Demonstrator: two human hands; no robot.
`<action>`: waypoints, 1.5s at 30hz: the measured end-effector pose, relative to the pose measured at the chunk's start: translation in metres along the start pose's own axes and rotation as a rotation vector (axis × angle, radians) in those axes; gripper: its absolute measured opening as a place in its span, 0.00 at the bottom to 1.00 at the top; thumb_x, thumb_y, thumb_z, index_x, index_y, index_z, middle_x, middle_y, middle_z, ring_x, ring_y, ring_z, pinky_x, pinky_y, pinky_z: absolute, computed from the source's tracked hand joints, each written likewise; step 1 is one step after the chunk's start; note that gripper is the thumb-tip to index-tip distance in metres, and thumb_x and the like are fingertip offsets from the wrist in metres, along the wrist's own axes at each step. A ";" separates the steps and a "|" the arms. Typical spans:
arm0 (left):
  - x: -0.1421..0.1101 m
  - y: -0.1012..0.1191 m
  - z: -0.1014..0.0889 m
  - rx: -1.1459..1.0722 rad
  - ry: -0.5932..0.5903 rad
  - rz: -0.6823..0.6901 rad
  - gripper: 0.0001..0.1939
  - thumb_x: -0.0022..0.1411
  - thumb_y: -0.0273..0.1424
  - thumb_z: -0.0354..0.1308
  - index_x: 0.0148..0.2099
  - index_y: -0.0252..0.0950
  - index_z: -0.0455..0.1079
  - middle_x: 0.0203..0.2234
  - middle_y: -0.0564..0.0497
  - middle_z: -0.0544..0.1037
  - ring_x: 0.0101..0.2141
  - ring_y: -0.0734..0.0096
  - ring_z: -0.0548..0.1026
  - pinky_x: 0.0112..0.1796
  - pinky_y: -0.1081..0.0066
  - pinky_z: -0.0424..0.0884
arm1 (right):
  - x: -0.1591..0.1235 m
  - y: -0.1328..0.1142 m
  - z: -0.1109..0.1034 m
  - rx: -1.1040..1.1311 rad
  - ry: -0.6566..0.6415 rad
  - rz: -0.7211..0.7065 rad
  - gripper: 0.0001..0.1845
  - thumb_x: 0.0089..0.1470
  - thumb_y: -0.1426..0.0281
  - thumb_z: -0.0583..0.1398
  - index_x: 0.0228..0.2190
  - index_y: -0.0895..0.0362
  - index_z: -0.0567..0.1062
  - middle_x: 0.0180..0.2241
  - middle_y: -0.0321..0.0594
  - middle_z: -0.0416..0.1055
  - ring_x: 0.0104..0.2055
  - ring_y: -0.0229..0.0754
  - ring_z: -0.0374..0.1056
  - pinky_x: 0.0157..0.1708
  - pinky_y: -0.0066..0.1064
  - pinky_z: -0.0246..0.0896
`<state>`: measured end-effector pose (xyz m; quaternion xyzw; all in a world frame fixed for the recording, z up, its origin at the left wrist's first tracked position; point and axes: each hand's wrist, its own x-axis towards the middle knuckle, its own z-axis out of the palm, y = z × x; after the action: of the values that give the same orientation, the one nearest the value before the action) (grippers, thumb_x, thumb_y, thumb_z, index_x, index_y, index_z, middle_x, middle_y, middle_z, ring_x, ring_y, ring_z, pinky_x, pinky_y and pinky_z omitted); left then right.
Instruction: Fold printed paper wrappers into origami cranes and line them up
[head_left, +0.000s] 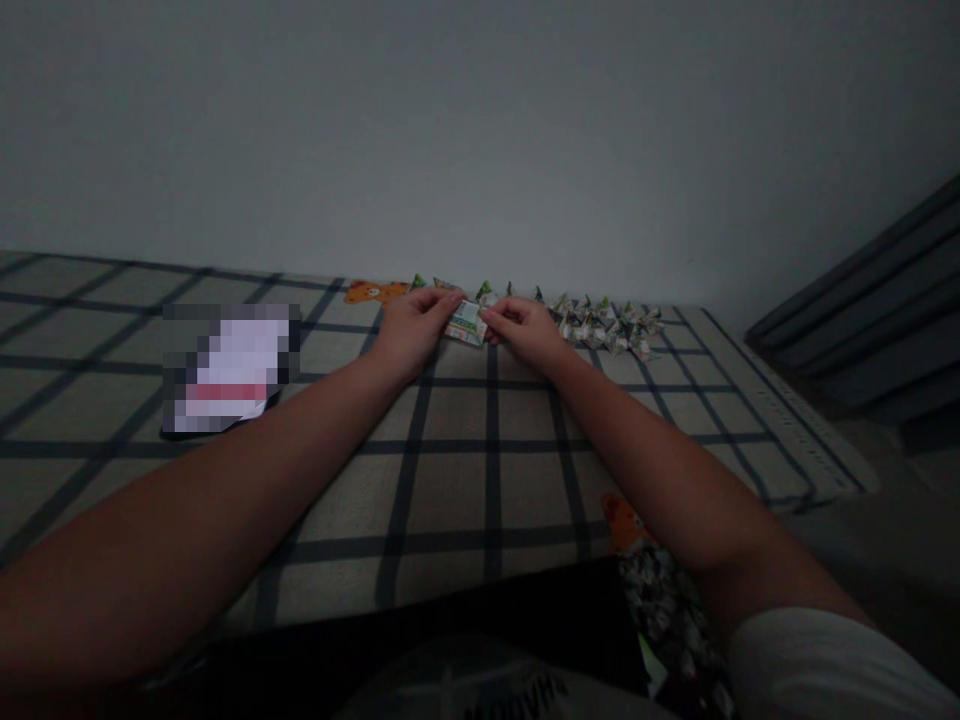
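A small, flat printed paper piece (466,325), white with green and coloured print, is held up over the far part of the table. My left hand (412,325) pinches its left side between thumb and fingers. At its right edge, my right hand (529,330) is closed in a pinch on the same piece. Behind and to the right of my right hand lie several pointed folded paper shapes (611,325) with similar print. A few more of these stand along the back edge behind my hands, partly hidden.
A checked cloth (450,480) with bear prints covers the table, which meets a plain wall (465,140). To the left lies a phone (232,370) with a blurred lit screen. Near my lap is a dark heap of small pieces (664,610). Dark ridged panels (877,300) stand at right.
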<state>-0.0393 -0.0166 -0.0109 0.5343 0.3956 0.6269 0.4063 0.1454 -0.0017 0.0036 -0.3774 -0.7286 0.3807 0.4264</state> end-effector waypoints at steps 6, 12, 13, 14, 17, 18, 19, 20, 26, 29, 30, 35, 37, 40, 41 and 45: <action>-0.002 -0.001 0.001 -0.004 -0.074 -0.060 0.22 0.50 0.50 0.71 0.36 0.36 0.80 0.32 0.47 0.82 0.36 0.62 0.80 0.39 0.64 0.77 | 0.000 0.002 0.001 0.051 0.061 -0.016 0.23 0.53 0.48 0.66 0.27 0.56 0.73 0.24 0.35 0.71 0.28 0.36 0.68 0.31 0.29 0.69; 0.002 -0.003 -0.001 -0.083 -0.091 -0.127 0.23 0.50 0.51 0.72 0.34 0.35 0.78 0.32 0.44 0.82 0.37 0.59 0.80 0.40 0.60 0.78 | 0.001 0.003 -0.002 0.143 0.008 -0.027 0.20 0.55 0.51 0.64 0.33 0.56 0.78 0.27 0.37 0.74 0.29 0.36 0.70 0.33 0.29 0.70; 0.002 -0.002 -0.001 -0.087 -0.088 -0.130 0.22 0.50 0.50 0.72 0.34 0.35 0.78 0.32 0.44 0.82 0.37 0.58 0.81 0.41 0.60 0.78 | 0.001 0.003 -0.002 0.148 0.010 -0.020 0.19 0.55 0.52 0.64 0.34 0.56 0.78 0.28 0.37 0.74 0.30 0.36 0.70 0.33 0.30 0.71; 0.002 -0.001 -0.001 -0.086 -0.087 -0.131 0.22 0.50 0.50 0.72 0.34 0.35 0.78 0.33 0.43 0.82 0.37 0.58 0.81 0.41 0.59 0.78 | 0.001 0.003 -0.002 0.148 0.017 -0.013 0.18 0.55 0.53 0.65 0.35 0.56 0.79 0.28 0.37 0.74 0.30 0.36 0.70 0.34 0.30 0.71; 0.001 0.001 -0.001 -0.087 -0.089 -0.135 0.22 0.51 0.49 0.72 0.34 0.34 0.78 0.33 0.43 0.82 0.37 0.59 0.80 0.41 0.59 0.78 | 0.002 0.004 -0.001 0.137 0.038 -0.003 0.16 0.55 0.57 0.66 0.37 0.56 0.79 0.29 0.37 0.74 0.30 0.36 0.70 0.34 0.30 0.71; 0.001 0.002 -0.001 -0.094 -0.093 -0.138 0.22 0.50 0.49 0.72 0.35 0.34 0.78 0.33 0.43 0.82 0.36 0.59 0.80 0.41 0.59 0.78 | 0.002 0.005 -0.001 0.137 0.043 0.000 0.15 0.55 0.57 0.66 0.37 0.56 0.79 0.29 0.37 0.74 0.30 0.36 0.70 0.34 0.30 0.71; 0.000 0.002 -0.001 -0.100 -0.099 -0.143 0.22 0.50 0.49 0.72 0.35 0.34 0.78 0.33 0.43 0.82 0.36 0.60 0.80 0.42 0.59 0.78 | 0.002 0.005 0.000 0.140 0.047 0.002 0.15 0.54 0.58 0.66 0.36 0.56 0.79 0.28 0.37 0.74 0.30 0.36 0.70 0.34 0.30 0.71; 0.000 0.003 0.000 -0.106 -0.106 -0.148 0.22 0.50 0.49 0.72 0.35 0.34 0.78 0.33 0.43 0.82 0.36 0.60 0.80 0.42 0.59 0.78 | 0.003 0.006 0.000 0.148 0.049 0.003 0.15 0.54 0.58 0.66 0.36 0.56 0.79 0.28 0.36 0.74 0.30 0.36 0.70 0.34 0.30 0.71; 0.002 -0.001 -0.003 -0.063 -0.117 -0.114 0.24 0.46 0.50 0.74 0.32 0.34 0.79 0.28 0.47 0.81 0.30 0.65 0.78 0.36 0.66 0.76 | 0.004 0.013 0.000 0.191 0.080 -0.039 0.18 0.50 0.56 0.68 0.35 0.56 0.77 0.26 0.34 0.74 0.27 0.35 0.70 0.29 0.27 0.69; 0.004 -0.002 -0.005 -0.013 -0.108 -0.091 0.24 0.45 0.50 0.74 0.31 0.33 0.79 0.26 0.48 0.80 0.28 0.69 0.76 0.33 0.70 0.74 | 0.005 0.016 0.001 0.183 0.113 -0.075 0.17 0.49 0.56 0.68 0.34 0.56 0.77 0.25 0.33 0.73 0.26 0.33 0.68 0.28 0.26 0.67; 0.005 -0.002 -0.005 -0.010 -0.111 -0.086 0.24 0.45 0.50 0.74 0.31 0.33 0.79 0.26 0.48 0.81 0.28 0.70 0.76 0.33 0.70 0.73 | 0.005 0.016 0.001 0.179 0.117 -0.081 0.16 0.49 0.57 0.68 0.33 0.56 0.77 0.25 0.33 0.73 0.26 0.33 0.68 0.28 0.26 0.67; 0.005 -0.001 -0.003 -0.018 -0.135 -0.074 0.26 0.45 0.52 0.73 0.33 0.32 0.80 0.29 0.46 0.82 0.29 0.68 0.76 0.33 0.69 0.73 | 0.007 0.013 0.002 0.203 0.138 -0.019 0.12 0.53 0.60 0.66 0.31 0.56 0.76 0.24 0.33 0.72 0.26 0.33 0.69 0.30 0.27 0.68; 0.005 -0.001 -0.002 -0.006 -0.137 -0.061 0.26 0.47 0.52 0.72 0.34 0.32 0.81 0.29 0.46 0.82 0.29 0.68 0.76 0.33 0.69 0.73 | 0.007 0.012 0.002 0.246 0.124 0.014 0.11 0.53 0.61 0.66 0.31 0.56 0.76 0.24 0.33 0.73 0.26 0.34 0.69 0.30 0.27 0.69; 0.004 -0.001 -0.003 0.060 -0.122 -0.021 0.24 0.49 0.50 0.71 0.33 0.32 0.81 0.28 0.46 0.81 0.28 0.69 0.75 0.32 0.70 0.71 | 0.007 0.012 0.000 0.307 0.060 0.061 0.11 0.53 0.61 0.67 0.33 0.56 0.76 0.26 0.34 0.74 0.28 0.35 0.71 0.29 0.27 0.69; 0.004 0.000 -0.005 0.096 -0.111 -0.003 0.23 0.50 0.50 0.71 0.33 0.32 0.81 0.27 0.47 0.81 0.28 0.69 0.75 0.31 0.70 0.71 | 0.006 0.011 0.000 0.314 0.038 0.073 0.12 0.54 0.61 0.66 0.34 0.56 0.76 0.27 0.35 0.74 0.29 0.36 0.72 0.29 0.27 0.69; 0.003 0.002 -0.009 0.252 -0.079 0.063 0.20 0.53 0.47 0.69 0.30 0.32 0.79 0.23 0.50 0.78 0.26 0.71 0.72 0.28 0.71 0.67 | 0.005 0.011 -0.001 0.235 0.034 0.069 0.16 0.55 0.56 0.67 0.31 0.57 0.75 0.26 0.36 0.74 0.28 0.35 0.70 0.29 0.26 0.69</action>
<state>-0.0484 -0.0147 -0.0091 0.6175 0.4381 0.5631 0.3313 0.1474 0.0076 -0.0036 -0.3561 -0.6580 0.4717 0.4666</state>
